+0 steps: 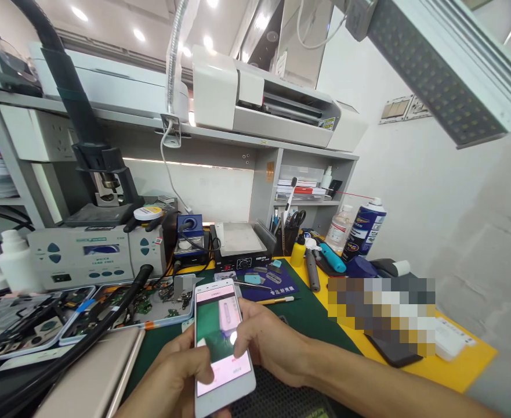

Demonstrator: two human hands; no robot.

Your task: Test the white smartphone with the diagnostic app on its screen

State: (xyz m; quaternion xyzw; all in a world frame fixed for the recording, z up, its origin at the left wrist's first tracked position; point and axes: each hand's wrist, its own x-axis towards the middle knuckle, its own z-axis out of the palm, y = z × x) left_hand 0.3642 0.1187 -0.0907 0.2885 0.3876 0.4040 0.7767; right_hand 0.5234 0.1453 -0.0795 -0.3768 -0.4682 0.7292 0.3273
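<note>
A white smartphone (220, 325) with a lit screen is held upright over the green mat (307, 319) near the bench's front edge. My left hand (172, 374) grips its lower left side, thumb lying on the bottom of the screen. My right hand (268, 345) clasps the right edge, thumb pressed on the screen's middle. The screen shows a pinkish frame around a green picture.
A grey soldering station (85, 255), a black hot plate (240, 247), a blue spray can (366, 229) and a tool cup (287, 232) line the back. Trays of phone parts (107, 310) lie at left. A dark phone (392, 351) rests on the yellow mat at right.
</note>
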